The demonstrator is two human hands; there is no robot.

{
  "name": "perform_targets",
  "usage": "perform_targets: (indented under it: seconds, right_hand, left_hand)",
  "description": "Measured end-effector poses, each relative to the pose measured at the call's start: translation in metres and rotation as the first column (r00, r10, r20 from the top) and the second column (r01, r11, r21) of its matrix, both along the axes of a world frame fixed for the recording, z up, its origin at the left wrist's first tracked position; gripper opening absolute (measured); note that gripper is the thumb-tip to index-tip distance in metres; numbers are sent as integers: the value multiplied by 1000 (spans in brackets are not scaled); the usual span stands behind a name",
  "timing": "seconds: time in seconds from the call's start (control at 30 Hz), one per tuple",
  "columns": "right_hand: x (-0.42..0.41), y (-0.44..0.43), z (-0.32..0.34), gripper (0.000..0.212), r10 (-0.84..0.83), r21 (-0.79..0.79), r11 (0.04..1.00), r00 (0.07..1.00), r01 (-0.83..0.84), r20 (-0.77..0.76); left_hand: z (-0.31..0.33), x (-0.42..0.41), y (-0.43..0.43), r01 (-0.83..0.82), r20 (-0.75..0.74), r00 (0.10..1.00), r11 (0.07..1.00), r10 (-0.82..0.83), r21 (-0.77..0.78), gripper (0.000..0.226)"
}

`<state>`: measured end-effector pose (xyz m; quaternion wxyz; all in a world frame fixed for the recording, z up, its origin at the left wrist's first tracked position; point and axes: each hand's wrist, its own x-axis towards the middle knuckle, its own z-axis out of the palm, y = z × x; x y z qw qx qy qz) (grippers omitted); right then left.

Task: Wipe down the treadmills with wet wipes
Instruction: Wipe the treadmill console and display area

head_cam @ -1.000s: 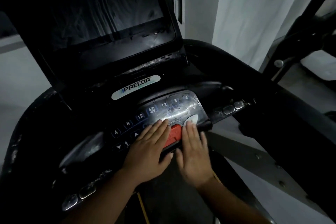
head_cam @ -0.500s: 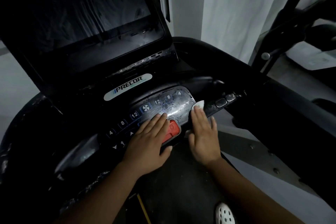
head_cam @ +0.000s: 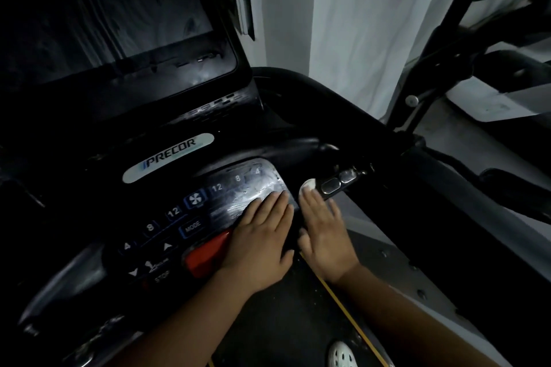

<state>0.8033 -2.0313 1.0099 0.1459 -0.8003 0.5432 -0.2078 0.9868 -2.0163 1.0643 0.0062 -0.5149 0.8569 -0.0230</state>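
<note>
A black Precor treadmill console (head_cam: 167, 155) fills the head view, with a dark screen above and a wet, streaky keypad (head_cam: 238, 188) below. My left hand (head_cam: 262, 241) lies flat with straight fingers on the right part of the keypad, partly covering the red stop button (head_cam: 208, 253). My right hand (head_cam: 325, 232) lies flat just right of the keypad, fingers straight, pressing a white wet wipe (head_cam: 308, 185) whose edge peeks out beyond the fingertips, next to two grey handlebar buttons (head_cam: 338, 182).
The black handlebar (head_cam: 343, 104) curves round the right of the console. Another machine's frame (head_cam: 447, 39) stands at the right before a white wall. The treadmill belt (head_cam: 286, 322) and a white shoe (head_cam: 343, 354) show below my arms.
Both hands slid right across the keypad: the left from beside the stop button onto its right half, the right with the wipe off the keypad edge toward the handlebar buttons.
</note>
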Motion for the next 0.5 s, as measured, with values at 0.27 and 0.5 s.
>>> perform_targets:
  seconds: [0.27,0.5]
  right_hand:
    - [-59,-48,-7,79,-209,56,977,977,207,41]
    - [-99,-77,-13,74,-155,16,988,988,155,27]
  left_hand:
    - [-12,-41,-30,36,126,991,999,-39,21,79]
    - [-20,-64,-48,8,115,993,1000,-10,20,86]
